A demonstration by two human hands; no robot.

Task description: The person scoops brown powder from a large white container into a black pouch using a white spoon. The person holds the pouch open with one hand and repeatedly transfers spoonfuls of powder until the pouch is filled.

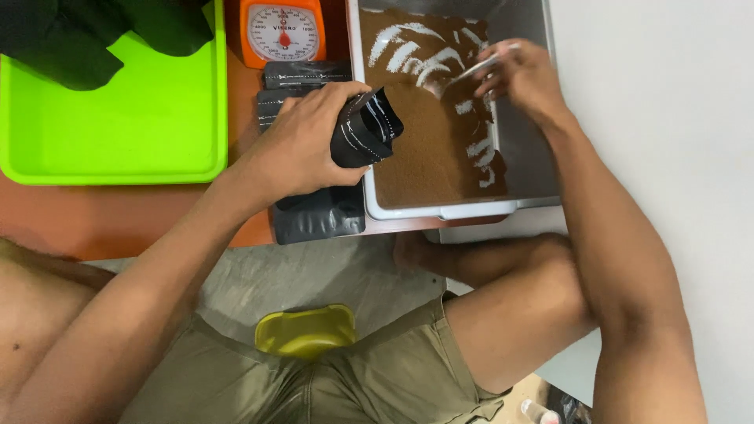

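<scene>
Left hand clasps the small black foil pouch, mouth tilted over the grey plastic tub's near-left rim; right hand, beyond it, pinches a pale scoop over brown powder.

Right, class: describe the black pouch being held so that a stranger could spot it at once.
Find the grey tub of brown powder. At its left rim, the left hand grips a black pouch with its mouth open. The other black pouches lie flat beneath.

- A small packing workspace, seemingly home-run.
- An orange dial scale, stacked black pouches and a grey tub of brown powder crowd the low counter.
</scene>
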